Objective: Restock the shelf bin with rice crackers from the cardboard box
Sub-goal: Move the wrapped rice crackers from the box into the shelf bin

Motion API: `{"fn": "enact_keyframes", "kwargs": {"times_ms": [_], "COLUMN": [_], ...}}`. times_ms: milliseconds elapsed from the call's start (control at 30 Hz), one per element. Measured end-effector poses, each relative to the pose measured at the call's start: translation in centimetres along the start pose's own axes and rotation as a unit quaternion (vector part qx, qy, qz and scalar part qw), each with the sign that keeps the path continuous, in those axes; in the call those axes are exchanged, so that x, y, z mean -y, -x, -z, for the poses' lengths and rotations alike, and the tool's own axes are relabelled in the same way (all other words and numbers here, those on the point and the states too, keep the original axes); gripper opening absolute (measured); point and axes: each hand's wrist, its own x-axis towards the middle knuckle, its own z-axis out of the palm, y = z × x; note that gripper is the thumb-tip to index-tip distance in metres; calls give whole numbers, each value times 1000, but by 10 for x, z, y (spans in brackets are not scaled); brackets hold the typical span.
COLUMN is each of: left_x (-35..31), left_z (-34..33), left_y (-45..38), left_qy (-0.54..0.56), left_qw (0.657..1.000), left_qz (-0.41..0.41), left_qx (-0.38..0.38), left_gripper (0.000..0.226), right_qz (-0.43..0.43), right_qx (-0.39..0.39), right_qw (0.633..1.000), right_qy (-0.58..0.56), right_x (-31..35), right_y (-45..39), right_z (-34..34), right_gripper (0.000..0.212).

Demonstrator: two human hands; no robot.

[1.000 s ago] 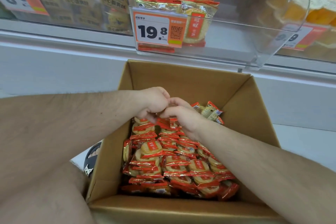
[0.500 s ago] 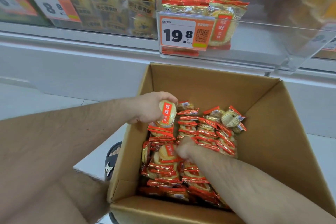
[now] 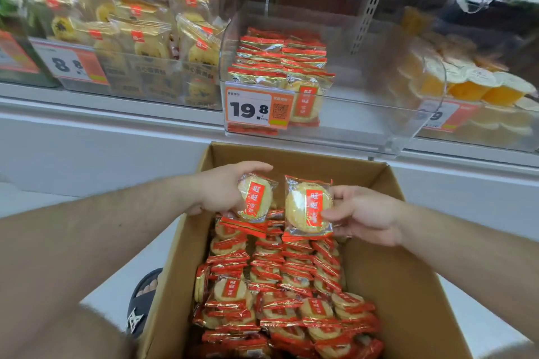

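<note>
Left hand (image 3: 217, 194) and right hand (image 3: 369, 217) each pinch a rice cracker packet (image 3: 307, 207) mid-frame. Light, crinkly, likely brittle. Hold by edges.

Both forearms are bare and hairy, with no sleeves in view. The left hand (image 3: 221, 189) and right hand (image 3: 366, 214) wear nothing. One foot wears a black slide sandal (image 3: 143, 304) with a white logo, toes showing.

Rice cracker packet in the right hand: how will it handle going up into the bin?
The rice cracker packet probably weighs little: the right hand holds it by fingertips. Its glossy film looks slippery. The thin disc inside likely snaps if squeezed.
</note>
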Motion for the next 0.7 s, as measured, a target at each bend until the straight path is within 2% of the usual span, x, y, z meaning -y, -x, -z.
{"fn": "enact_keyframes", "kwargs": {"times_ms": [100,233,367,533,633,700], "left_x": [-27,-59,-78,-93,-102,-107], "left_z": [-3,-10,-12,-10,-5,-1], "left_y": [3,12,20,19,22,25], "left_qy": [36,81,110,14,-16,-27], "left_qw": [998,990,978,974,972,972], "left_qz": [-45,-113,-175,-226,-234,-232], "left_qx": [10,31,28,-22,-3,13], "left_gripper": [94,100,96,92,101,106], "right_qz": [77,135,172,212,236,260], "right_qx": [-6,-92,-133,-168,-189,-172], "right_qw": [997,987,976,963,952,949], "right_qy": [13,15,-16,16,40,48], "right_x": [19,35,37,43,53,60], "right_y": [25,30,32,39,46,50], "right_z": [-9,-21,-24,-23,-18,-16], "right_gripper": [41,33,38,50,69,70]}}
